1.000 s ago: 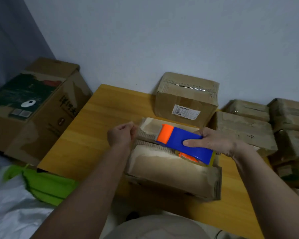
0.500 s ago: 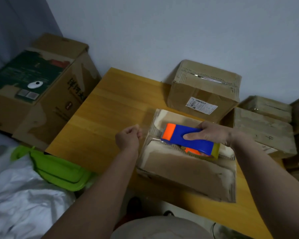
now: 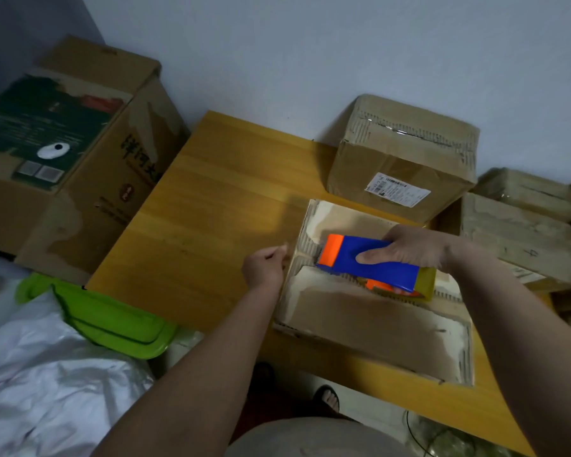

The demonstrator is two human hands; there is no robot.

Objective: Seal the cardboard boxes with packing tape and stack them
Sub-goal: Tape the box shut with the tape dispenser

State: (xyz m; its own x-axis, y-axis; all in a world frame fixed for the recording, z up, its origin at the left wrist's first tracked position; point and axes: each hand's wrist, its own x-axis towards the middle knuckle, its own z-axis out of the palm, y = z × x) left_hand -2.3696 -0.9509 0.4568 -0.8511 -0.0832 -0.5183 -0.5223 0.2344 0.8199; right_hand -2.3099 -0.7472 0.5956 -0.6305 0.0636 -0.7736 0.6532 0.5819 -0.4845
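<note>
Cardboard box (image 3: 373,321) sits on the wooden table (image 3: 192,225) at lower centre-right of the frame, its flaps folded shut with the seam running across the middle. I see my right hand (image 3: 412,249) curled around a blue and orange tape dispenser (image 3: 370,262), thumb along its near side, holding it down on the seam near the box's left end. My left hand (image 3: 266,265) is just beside the box's left edge, fingers curled with thumb and fingertips pinched together; I cannot tell whether a tape end is between them, since any tape there is too clear to show.

Second sealed box (image 3: 402,159), with a white shipping label on its front, stands at the back of the table against the wall, near the first but apart from it. More taped boxes (image 3: 518,239) lie at the right edge of the frame. Large printed carton (image 3: 63,159) occupies the upper left, off the table. Green plastic lid (image 3: 112,321) and silvery sheeting (image 3: 47,384) lie at lower left.
</note>
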